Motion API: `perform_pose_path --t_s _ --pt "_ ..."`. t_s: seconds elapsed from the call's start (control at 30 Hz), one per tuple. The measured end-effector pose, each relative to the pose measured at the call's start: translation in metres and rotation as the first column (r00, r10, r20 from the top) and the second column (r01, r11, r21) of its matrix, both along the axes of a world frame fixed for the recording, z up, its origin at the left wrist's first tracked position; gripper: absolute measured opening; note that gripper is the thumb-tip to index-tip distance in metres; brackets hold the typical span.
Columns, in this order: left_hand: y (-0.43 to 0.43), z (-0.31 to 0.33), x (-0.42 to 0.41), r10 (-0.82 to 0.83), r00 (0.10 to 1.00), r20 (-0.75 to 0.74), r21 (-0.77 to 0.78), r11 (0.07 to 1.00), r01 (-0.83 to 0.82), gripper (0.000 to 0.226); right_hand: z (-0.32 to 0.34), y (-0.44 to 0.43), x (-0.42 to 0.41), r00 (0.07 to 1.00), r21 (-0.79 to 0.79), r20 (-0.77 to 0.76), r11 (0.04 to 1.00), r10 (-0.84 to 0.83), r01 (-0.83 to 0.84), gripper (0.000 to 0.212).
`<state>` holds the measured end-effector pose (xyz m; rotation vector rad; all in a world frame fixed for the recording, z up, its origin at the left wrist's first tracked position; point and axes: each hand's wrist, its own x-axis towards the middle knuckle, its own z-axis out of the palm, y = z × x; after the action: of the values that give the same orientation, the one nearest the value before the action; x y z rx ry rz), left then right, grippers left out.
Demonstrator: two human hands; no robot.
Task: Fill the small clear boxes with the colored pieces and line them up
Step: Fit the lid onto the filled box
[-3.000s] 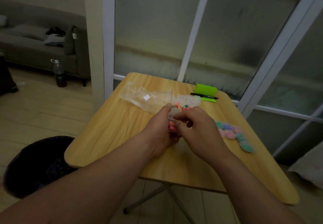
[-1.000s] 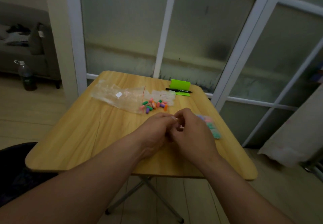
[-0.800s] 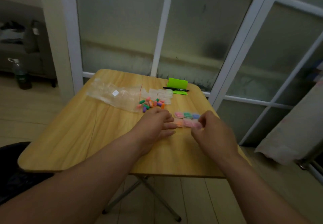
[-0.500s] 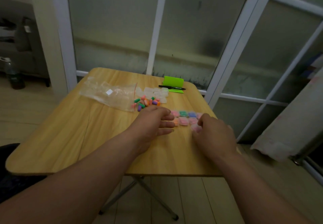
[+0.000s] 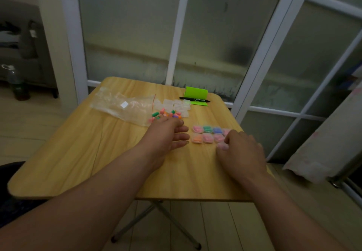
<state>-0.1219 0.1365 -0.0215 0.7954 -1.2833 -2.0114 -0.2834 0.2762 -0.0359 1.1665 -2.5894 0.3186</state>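
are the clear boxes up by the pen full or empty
Empty: the clear boxes look see-through, with no colour inside.

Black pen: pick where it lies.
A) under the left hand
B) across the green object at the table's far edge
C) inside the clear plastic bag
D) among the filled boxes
B: the black pen lies across the base of the green object near the far edge of the table.
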Motion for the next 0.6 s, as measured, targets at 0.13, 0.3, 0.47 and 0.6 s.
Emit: perform_pose_path --t_s 0.13,0.3,0.47,0.6 --pt "-0.005 0.002 0.005 0.061 0.998 -0.009 0.029 0.998 -0.060 0.018 0.002 -0.003 0.004 1.000 -0.019 -0.001 1.000 0.013 -0.013 0.024" --pt "-0.015 0.000 0.012 0.135 0.991 0.014 0.009 0.991 -0.136 0.015 0.002 -0.010 0.009 0.998 -0.072 0.018 0.996 0.052 -0.051 0.023" --pt "-0.033 0.007 0.020 0.235 0.972 0.026 0.055 0.970 -0.236 0.013 0.009 -0.032 0.013 0.990 -0.160 0.065 0.981 0.125 -0.114 0.017" --pt "-0.043 0.010 0.023 0.274 0.961 0.034 0.109 0.955 -0.276 0.015 0.014 -0.059 0.009 0.984 -0.160 0.094 0.978 0.153 -0.137 0.018"
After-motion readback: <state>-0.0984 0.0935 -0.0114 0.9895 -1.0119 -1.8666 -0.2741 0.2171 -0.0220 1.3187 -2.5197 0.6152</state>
